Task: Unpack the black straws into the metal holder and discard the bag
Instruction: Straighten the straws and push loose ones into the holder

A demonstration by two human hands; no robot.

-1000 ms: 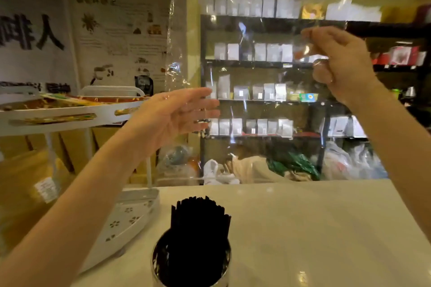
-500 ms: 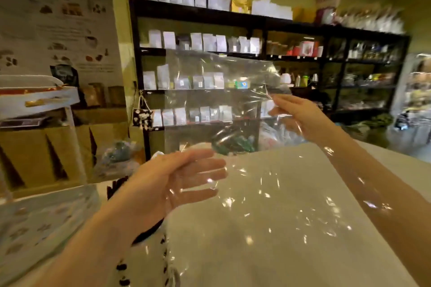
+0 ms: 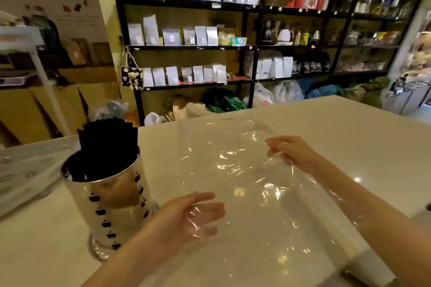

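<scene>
— What surrounds the work area?

— A pale, glossy stone-like counter (image 3: 349,137) fills the foreground. Behind it runs a tall black metal shelving unit (image 3: 254,30) stocked with white and silver stand-up pouches (image 3: 200,35), and loose plastic sacks are heaped on the floor at its foot. At the far left edge sits a white perforated rack (image 3: 21,170), blurred by the camera's motion.

— Does anything stand in the way?

— Nothing lies between the two hands but the bag itself. The shiny cylindrical metal holder with rows of dark cut-outs (image 3: 112,198) stands upright on the counter, just beside the left forearm and left of the bag.

— And the straws?

— The bundle of thin black straws (image 3: 107,137) stands upright inside that holder, its tips rising above the rim.

— How does the bag look?

— The clear, crinkled plastic bag (image 3: 245,182) is empty and stretched out flat just over the counter, catching bright glints of light; the counter shows through it. Part of it drapes over the right forearm.

— What are the hands doing?

— The left hand (image 3: 186,214) is at the near corner, fingers spread and loosely curved with film across them; whether it actually grips the film cannot be told. The right hand (image 3: 291,151) pinches the far edge between thumb and fingers.
</scene>
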